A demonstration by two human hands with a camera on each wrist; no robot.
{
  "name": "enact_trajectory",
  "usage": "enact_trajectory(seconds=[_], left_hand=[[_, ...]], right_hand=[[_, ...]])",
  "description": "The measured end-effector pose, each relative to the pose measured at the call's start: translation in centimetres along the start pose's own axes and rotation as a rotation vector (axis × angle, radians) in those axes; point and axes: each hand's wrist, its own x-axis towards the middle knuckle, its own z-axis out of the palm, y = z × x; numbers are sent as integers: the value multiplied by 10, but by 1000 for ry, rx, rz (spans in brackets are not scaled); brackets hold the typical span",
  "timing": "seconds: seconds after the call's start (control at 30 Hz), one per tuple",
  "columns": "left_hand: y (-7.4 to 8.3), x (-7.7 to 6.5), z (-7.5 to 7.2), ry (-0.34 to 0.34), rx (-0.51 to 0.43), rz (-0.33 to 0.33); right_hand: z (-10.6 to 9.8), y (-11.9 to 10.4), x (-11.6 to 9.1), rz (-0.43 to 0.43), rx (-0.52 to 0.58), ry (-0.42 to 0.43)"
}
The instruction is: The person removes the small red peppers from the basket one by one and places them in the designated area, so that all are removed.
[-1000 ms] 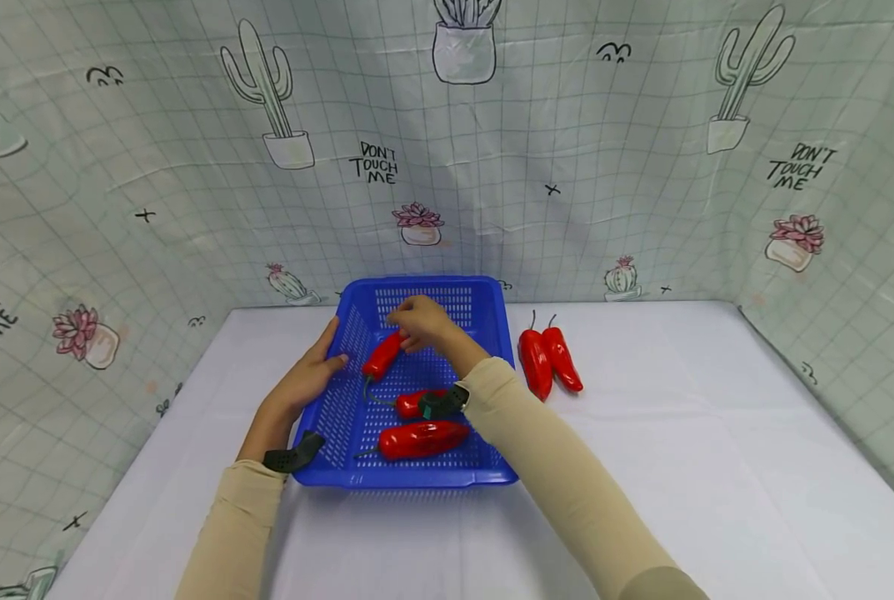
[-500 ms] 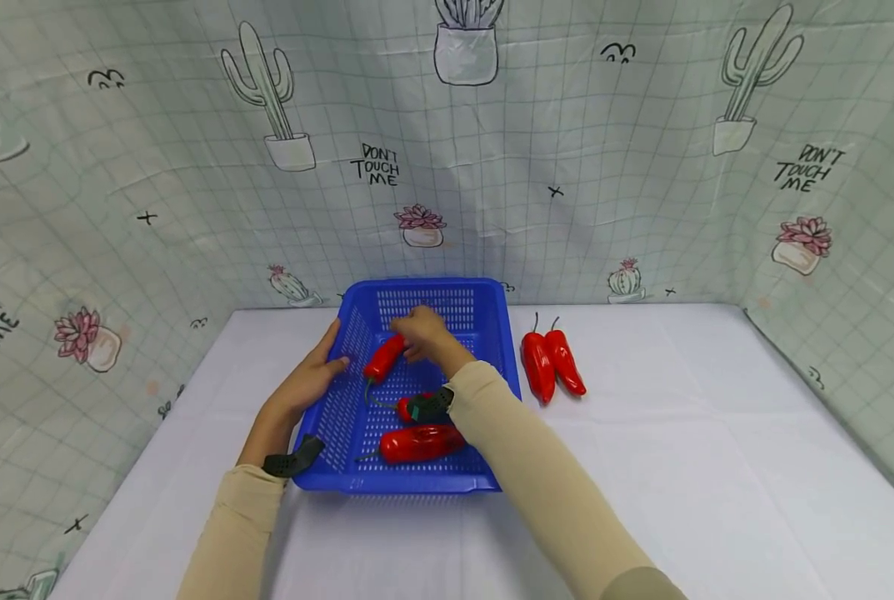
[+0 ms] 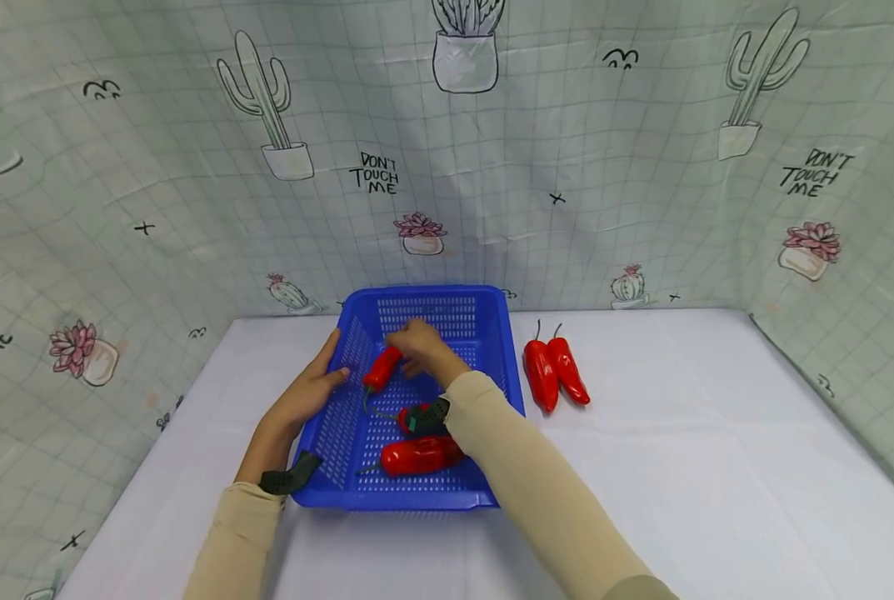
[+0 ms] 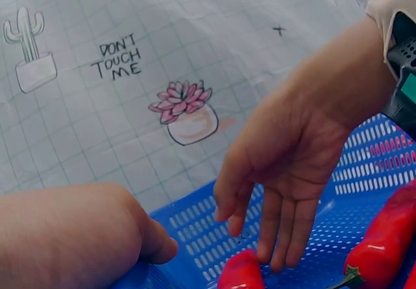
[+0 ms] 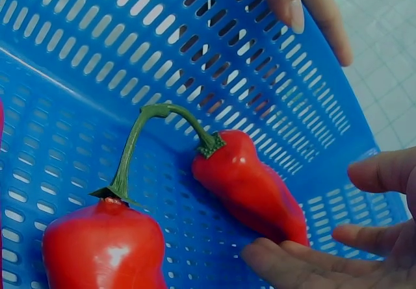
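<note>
My left hand (image 3: 307,396) grips the left rim of a blue perforated basket (image 3: 409,502), thumb over the inside and fingers along the outside. Inside the basket, my right hand (image 3: 422,343) hovers at the tip of a red chili pepper (image 3: 382,371). The right wrist view shows the fingers of that hand (image 5: 364,250) spread and loosely extended beside the pepper (image 5: 250,182); whether they touch it, I cannot tell. A second pepper (image 3: 403,419) is partly hidden under my right wrist. Nearest the front lies a third, larger pepper (image 3: 420,457), its right end behind my sleeve.
Two more red peppers, one broader (image 3: 541,375) and one slimmer (image 3: 569,371), lie side by side on the white table (image 3: 679,450) right of the basket. A cactus-patterned cloth (image 3: 476,175) hangs behind and along the sides.
My right forearm has shifted slightly left, and the right hand stays near the far pepper's tip. The left hand keeps its hold on the rim. The whole scene sits slightly lower in view.
</note>
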Motion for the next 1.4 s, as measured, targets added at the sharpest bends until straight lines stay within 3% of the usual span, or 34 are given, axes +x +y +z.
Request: enact_trajectory(seconds=[0.5, 0.93, 1.4], left_hand=[[2, -3, 1, 1, -13, 5], [0, -2, 3, 2, -9, -8], [1, -2, 2, -4, -29, 5]], right_hand=[[2, 4, 8, -1, 100, -170], [-5, 7, 7, -37, 65, -296], [-1, 9, 8, 9, 16, -356]])
